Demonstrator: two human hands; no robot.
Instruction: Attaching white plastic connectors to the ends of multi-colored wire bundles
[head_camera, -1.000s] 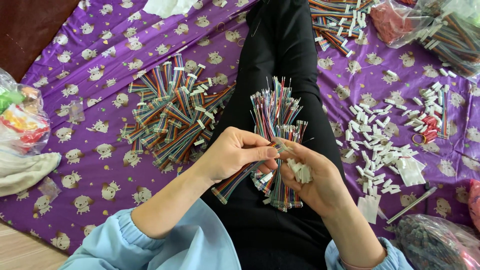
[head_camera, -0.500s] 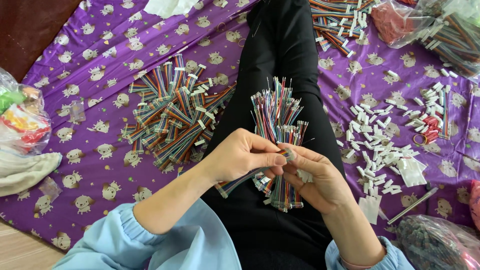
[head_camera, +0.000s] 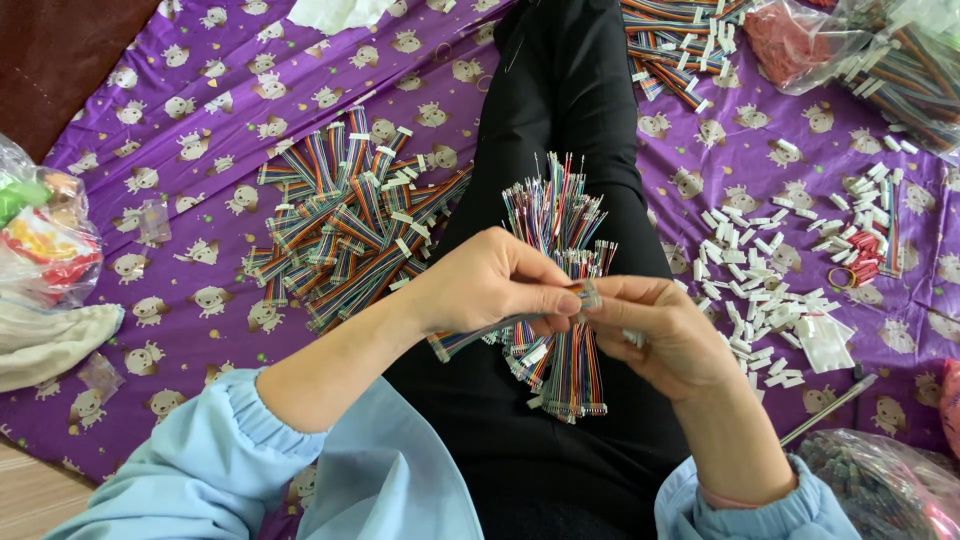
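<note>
I see a purple cloth (head_camera: 200, 90) with small animal prints covering the floor, and the person's legs in black trousers (head_camera: 570, 110) run up the middle of it. On the lap lies a bundle of rainbow ribbon wires (head_camera: 560, 300), directly under and behind both hands. The left hand (head_camera: 490, 280) comes from the left, its fingers closed in a narrow pinch on a small white connector (head_camera: 590, 296), with one ribbon wire (head_camera: 470, 340) hanging below it. The right hand (head_camera: 665, 335) meets it from the right, and its fingertips pinch the same connector, so the two hands touch there; it seems to keep more white pieces in the palm, but I cannot tell surely. Left of the legs is a big pile of finished ribbon cables (head_camera: 340, 225). On the right, loose white connectors (head_camera: 760, 290) are scattered. At the top right are clear plastic bags (head_camera: 880, 50) of cables, at the left edge a clear bag (head_camera: 40, 235) with colourful contents, and at the bottom right another clear bag (head_camera: 880, 485).
</note>
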